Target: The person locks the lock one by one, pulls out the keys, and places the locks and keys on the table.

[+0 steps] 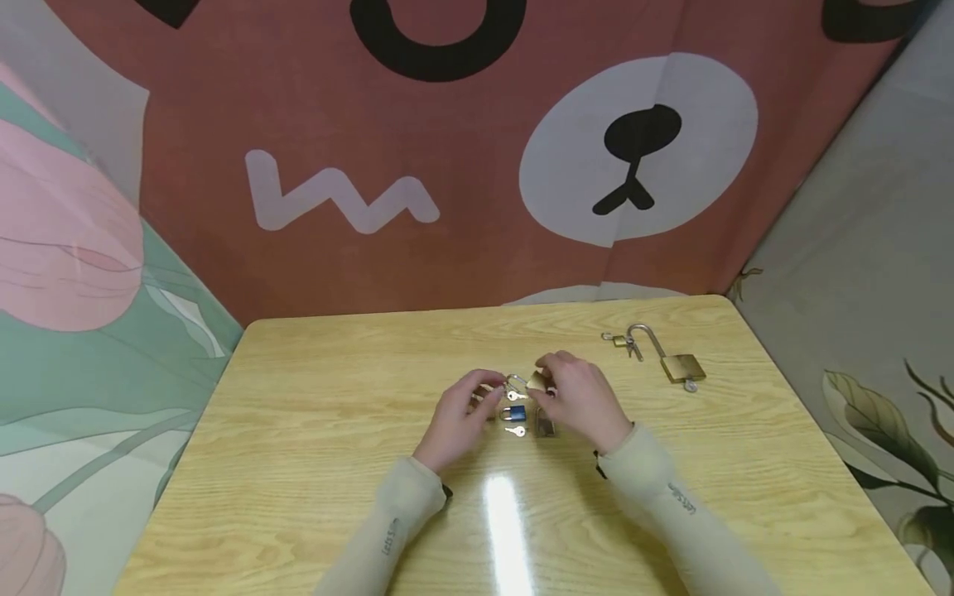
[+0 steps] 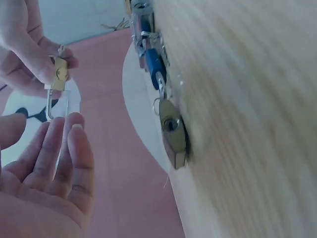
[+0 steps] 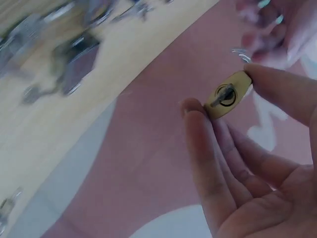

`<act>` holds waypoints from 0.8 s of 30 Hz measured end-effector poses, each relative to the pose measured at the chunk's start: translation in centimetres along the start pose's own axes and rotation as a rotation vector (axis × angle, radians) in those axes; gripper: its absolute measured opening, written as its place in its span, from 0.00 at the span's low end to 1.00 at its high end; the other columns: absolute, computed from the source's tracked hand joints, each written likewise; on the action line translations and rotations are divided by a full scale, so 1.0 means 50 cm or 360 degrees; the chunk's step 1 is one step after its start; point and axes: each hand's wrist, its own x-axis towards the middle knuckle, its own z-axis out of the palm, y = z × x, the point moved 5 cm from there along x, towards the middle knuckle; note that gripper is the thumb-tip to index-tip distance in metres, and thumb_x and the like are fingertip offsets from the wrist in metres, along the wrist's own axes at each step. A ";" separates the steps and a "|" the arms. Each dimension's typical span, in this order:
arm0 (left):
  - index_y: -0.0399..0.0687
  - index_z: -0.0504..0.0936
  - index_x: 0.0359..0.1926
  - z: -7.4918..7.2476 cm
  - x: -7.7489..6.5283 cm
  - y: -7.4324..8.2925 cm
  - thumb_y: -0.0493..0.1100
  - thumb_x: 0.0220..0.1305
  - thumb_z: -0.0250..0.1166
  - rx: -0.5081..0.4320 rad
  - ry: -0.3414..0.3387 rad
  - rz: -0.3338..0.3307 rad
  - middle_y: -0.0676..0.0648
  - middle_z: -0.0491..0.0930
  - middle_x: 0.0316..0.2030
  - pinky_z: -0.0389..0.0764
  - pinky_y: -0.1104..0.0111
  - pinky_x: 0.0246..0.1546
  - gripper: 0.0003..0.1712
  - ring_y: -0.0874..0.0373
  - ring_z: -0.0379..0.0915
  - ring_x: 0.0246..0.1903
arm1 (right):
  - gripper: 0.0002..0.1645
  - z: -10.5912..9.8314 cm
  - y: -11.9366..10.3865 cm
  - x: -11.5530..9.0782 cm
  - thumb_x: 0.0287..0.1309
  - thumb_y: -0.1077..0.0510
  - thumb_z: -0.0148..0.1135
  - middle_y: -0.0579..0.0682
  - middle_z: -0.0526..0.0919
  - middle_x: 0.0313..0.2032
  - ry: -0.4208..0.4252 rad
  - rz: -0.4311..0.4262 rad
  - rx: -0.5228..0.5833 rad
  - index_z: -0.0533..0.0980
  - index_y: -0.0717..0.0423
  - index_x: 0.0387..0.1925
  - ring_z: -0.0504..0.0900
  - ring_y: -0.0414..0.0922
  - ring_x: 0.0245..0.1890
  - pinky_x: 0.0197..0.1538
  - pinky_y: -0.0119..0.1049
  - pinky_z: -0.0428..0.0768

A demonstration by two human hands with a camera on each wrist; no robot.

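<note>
Brass padlock (image 2: pixel 59 74) pinched in right hand (image 1: pixel 585 399), its key (image 3: pixel 224 95) showing only in wrist views, left hand (image 1: pixel 460 415) outstretched

From the head I look forward and down across the desk (image 1: pixel 298 463) to its far edge; my wrist views, close and tilted, share one padlock (image 2: pixel 60 74).

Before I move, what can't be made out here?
Head: part of the held padlock, covered by the right hand.
Left wrist: whether the left hand touches the shackle; they overlap.
Right wrist: any markings on the tabletop padlocks, blurred.
Head: teeth of the nearer loose key, too small.
</note>
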 end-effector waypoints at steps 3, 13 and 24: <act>0.50 0.82 0.55 -0.014 0.001 -0.004 0.48 0.80 0.58 -0.0040 0.0067 -0.0012 0.44 0.86 0.49 0.83 0.68 0.44 0.12 0.57 0.82 0.43 | 0.21 0.008 -0.032 0.004 0.53 0.57 0.80 0.52 0.83 0.32 0.0005 -0.0078 0.0014 0.83 0.65 0.44 0.79 0.41 0.27 0.30 0.35 0.81; 0.40 0.83 0.47 -0.025 0.002 -0.015 0.52 0.81 0.55 -0.0367 0.0123 -0.0158 0.37 0.85 0.37 0.86 0.46 0.42 0.20 0.37 0.83 0.38 | 0.21 0.000 -0.065 0.008 0.55 0.57 0.79 0.52 0.84 0.35 0.0030 -0.0232 0.0071 0.83 0.64 0.46 0.82 0.42 0.29 0.32 0.34 0.81; 0.40 0.83 0.41 -0.021 0.004 -0.011 0.46 0.81 0.55 -0.0515 0.0097 -0.0220 0.41 0.84 0.31 0.87 0.53 0.35 0.16 0.46 0.81 0.30 | 0.25 0.004 -0.064 0.005 0.54 0.60 0.80 0.52 0.85 0.40 -0.0014 -0.0344 0.0197 0.82 0.64 0.52 0.85 0.43 0.35 0.38 0.36 0.85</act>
